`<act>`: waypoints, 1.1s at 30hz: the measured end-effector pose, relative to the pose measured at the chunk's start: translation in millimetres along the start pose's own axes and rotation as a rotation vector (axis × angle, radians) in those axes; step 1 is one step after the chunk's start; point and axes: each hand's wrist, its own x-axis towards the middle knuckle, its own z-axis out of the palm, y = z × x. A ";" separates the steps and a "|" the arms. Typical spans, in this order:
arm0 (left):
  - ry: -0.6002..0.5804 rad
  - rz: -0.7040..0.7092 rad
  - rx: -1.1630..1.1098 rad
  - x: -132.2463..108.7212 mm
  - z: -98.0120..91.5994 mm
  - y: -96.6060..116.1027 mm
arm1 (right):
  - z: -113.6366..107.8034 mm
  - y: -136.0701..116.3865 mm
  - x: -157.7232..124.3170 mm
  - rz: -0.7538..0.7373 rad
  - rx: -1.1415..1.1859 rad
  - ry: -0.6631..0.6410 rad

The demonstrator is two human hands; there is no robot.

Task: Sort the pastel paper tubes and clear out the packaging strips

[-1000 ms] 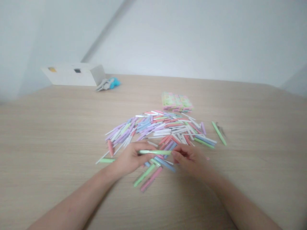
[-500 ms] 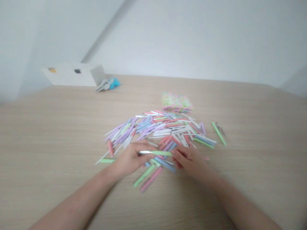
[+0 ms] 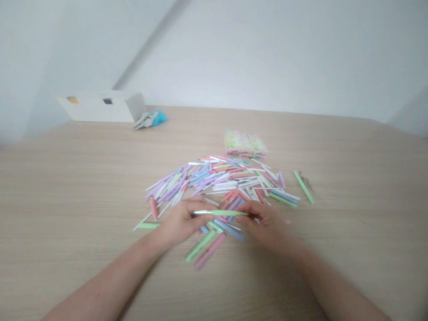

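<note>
A green pen (image 3: 222, 213) lies level between my two hands, just above the near edge of a pile of pastel pens and white refills (image 3: 220, 180). My left hand (image 3: 182, 221) pinches its left, pale end with fingers closed. My right hand (image 3: 267, 223) is closed round its right, green end. Under my hands lie a green pen (image 3: 200, 245), a pink pen (image 3: 210, 250) and a blue one (image 3: 229, 228) on the wooden table (image 3: 67, 187).
A lone green pen (image 3: 303, 187) lies right of the pile. A stack of colourful packets (image 3: 245, 143) sits behind the pile. At the far left stand a white box (image 3: 100, 107) and a blue and grey object (image 3: 150, 119). A white wall rises behind.
My right hand has slid left along the green pen and closed over its end. The view has tilted slightly; the left hand has stayed in place.
</note>
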 end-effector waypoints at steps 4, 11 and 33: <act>0.006 0.055 0.057 0.1 0.4 0.3 | 1.1 -1.1 0.4 0.028 -0.017 -0.002; 0.042 0.122 0.124 -0.2 0.9 3.9 | 4.0 -4.5 -0.3 0.068 0.009 -0.032; 0.068 -0.074 0.068 1.1 -7.4 -3.6 | 0.9 3.2 2.4 0.154 0.148 -0.056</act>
